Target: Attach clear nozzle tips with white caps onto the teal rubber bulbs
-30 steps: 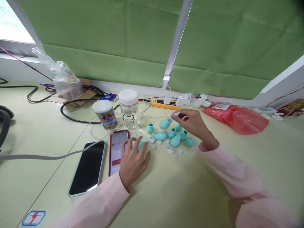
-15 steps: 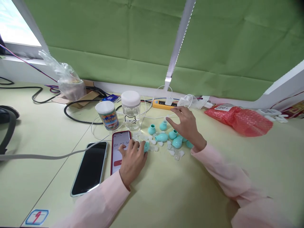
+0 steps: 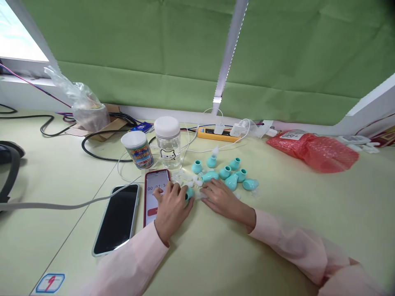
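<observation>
One small teal vase (image 3: 189, 192) sits left of my right hand (image 3: 220, 197), pinched by my nearer left hand (image 3: 171, 205); whether the right fingers grip the whitish piece (image 3: 199, 195), I cannot tell.

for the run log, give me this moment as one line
left hand: holding turquoise vase | right hand: at translucent pieces, contact unclear | nearby: red-edged phone, white-lidded bottle

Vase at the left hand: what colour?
The vase at the left hand is glossy turquoise; best seen in the head view.
</observation>
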Available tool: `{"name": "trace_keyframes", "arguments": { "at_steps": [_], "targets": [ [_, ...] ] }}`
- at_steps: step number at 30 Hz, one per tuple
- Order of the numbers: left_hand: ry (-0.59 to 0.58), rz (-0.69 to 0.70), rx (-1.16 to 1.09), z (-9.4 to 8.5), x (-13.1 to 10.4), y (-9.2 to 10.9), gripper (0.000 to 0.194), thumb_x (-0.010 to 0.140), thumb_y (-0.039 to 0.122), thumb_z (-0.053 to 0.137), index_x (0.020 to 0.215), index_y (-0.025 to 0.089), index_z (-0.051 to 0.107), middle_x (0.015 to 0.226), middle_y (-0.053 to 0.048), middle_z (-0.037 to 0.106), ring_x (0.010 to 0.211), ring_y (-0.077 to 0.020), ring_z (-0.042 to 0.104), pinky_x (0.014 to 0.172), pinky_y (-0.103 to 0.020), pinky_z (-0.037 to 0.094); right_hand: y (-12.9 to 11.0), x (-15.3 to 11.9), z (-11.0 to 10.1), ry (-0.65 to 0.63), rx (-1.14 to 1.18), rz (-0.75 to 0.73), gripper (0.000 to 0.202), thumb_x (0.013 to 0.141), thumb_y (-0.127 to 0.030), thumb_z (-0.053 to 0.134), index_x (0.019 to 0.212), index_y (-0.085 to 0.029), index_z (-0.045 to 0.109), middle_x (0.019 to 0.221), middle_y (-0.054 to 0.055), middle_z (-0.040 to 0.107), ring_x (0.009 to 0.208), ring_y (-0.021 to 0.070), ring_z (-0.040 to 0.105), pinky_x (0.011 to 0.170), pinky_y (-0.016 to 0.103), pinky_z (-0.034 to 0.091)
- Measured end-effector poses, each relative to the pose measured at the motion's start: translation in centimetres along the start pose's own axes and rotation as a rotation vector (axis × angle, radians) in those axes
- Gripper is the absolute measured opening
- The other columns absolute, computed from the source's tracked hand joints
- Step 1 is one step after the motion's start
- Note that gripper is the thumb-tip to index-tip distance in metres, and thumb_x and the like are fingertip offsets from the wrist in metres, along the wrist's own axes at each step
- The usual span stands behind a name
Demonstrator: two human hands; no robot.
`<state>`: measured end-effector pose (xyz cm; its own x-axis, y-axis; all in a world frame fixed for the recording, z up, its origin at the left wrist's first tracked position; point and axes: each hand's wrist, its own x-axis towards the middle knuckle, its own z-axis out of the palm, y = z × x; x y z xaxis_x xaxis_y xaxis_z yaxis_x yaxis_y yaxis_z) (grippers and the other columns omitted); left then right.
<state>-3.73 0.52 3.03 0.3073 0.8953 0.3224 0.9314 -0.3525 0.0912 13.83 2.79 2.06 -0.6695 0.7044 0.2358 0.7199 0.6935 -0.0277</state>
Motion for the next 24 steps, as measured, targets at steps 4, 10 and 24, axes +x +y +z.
{"name": "trace_keyframes", "arguments": {
  "at_steps": [4, 10, 24],
  "targets": [
    [0.008, 0.001, -0.011, 0.0, 0.1, -0.1, 0.029, 0.078, 0.026, 0.047, 0.107, 0.019, 0.05, 0.089, -0.011, 0.056, 0.085, -0.0281, 0.046, 0.069, -0.043, 0.029, 0.7, -1.4, -1.0, 0.153, 0.157, -0.005, 0.017, 0.079, -0.022, 0.049, 0.094, -0.016, 0.054, 0.089, 0.008, 0.06, 0.085, 0.0212, 0.051, 0.075, 0.037, 0.043],
    [0.215, 0.223, -0.428, -0.2, -0.8, 0.4, 0.026, 0.077, 0.026, 0.05, 0.099, 0.015, 0.053, 0.085, -0.011, 0.058, 0.079, -0.0219, 0.051, 0.068, -0.035, 0.039, -0.4, -3.3, -0.7, 0.337, 0.314, -0.028, 0.011, 0.079, -0.021, 0.049, 0.089, -0.02, 0.053, 0.079, 0.005, 0.062, 0.074, 0.0161, 0.057, 0.065, 0.028, 0.045],
    [-0.146, -0.041, -0.856, 1.5, -2.6, 2.6, 0.006, 0.067, 0.017, 0.054, 0.073, 0.018, 0.053, 0.07, -0.001, 0.063, 0.059, -0.0133, 0.057, 0.056, -0.024, 0.049, 2.1, -2.5, -2.6, -0.01, 0.254, 0.039, 0.033, 0.07, -0.034, 0.058, 0.1, -0.02, 0.057, 0.088, 0.007, 0.054, 0.084, 0.0205, 0.047, 0.074, 0.036, 0.035]
  ]
}}
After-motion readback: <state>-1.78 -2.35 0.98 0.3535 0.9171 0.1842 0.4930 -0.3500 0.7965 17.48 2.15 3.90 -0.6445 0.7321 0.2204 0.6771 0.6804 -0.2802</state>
